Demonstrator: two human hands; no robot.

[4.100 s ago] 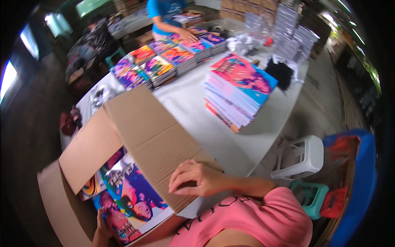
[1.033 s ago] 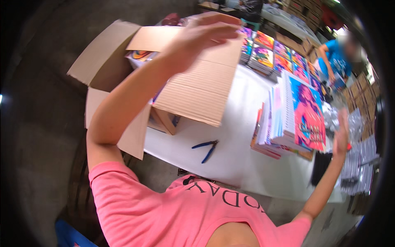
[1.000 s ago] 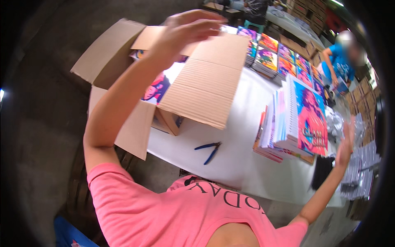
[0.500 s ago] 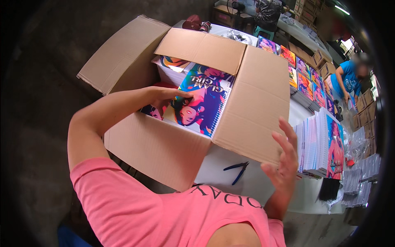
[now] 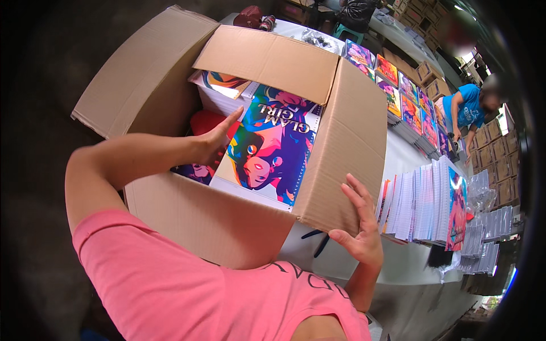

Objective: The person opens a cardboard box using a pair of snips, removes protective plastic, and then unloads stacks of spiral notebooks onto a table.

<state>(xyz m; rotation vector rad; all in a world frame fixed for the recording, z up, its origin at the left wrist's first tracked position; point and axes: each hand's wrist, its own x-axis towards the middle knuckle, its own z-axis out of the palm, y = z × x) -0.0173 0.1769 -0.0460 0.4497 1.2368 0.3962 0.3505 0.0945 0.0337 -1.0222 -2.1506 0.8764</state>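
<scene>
A large open cardboard box (image 5: 210,227) stands at the table's edge with its flaps folded outward. Inside lie stacks of spiral notebooks; the top notebook (image 5: 264,162) has a colourful illustrated cover in blue, purple and red. My left hand (image 5: 219,139) reaches into the box just left of that notebook, fingers stretched and thumb side up, gripping nothing. Beside it, partly hidden by the hand, is something red (image 5: 203,122). My right hand (image 5: 361,230), fingers spread, is at the near end of the box's right flap (image 5: 350,142); whether it touches the flap I cannot tell.
Blue-handled pliers (image 5: 319,241) lie on the white table (image 5: 398,261), partly under the flap. To the right stands a row of upright notebooks (image 5: 418,202). Beyond are stacked colourful notebooks (image 5: 409,108), a person in a blue shirt (image 5: 469,105) and brown cartons (image 5: 495,148).
My left hand has slid left off the top notebook's cover. My right hand has come left to the box's right flap. The view has shifted, and the pliers are now partly covered.
</scene>
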